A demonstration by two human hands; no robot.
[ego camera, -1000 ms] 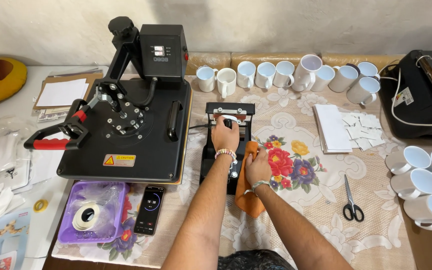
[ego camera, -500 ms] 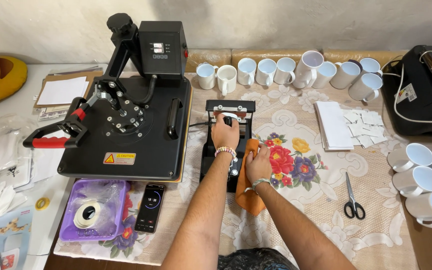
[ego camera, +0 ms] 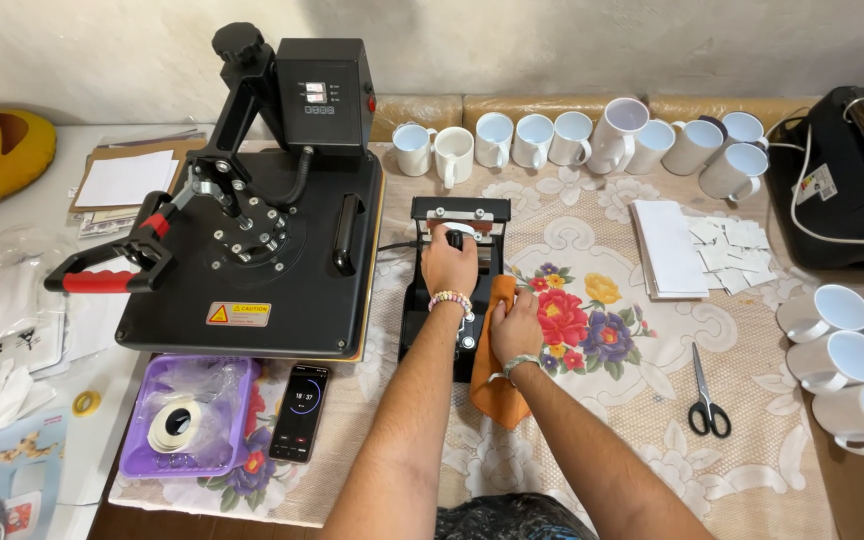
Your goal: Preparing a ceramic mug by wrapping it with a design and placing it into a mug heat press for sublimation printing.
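Near the table's (ego camera: 592, 470) front edge lie a phone (ego camera: 299, 411) and a purple tray (ego camera: 188, 417) holding tape rolls, toward the left corner; scissors (ego camera: 704, 394) lie toward the right. At the middle, the right hand (ego camera: 515, 328) presses flat, fingers loosely spread, on an orange cloth (ego camera: 495, 385) that drapes off the right side of a small mug press (ego camera: 452, 290). Just beyond, the left hand (ego camera: 450, 262) is curled around something white at the press's far end; I cannot tell what it is. Left of it sits a big flat heat press (ego camera: 252, 260). White mugs (ego camera: 572, 140) line the far edge, more mugs by the right edge.
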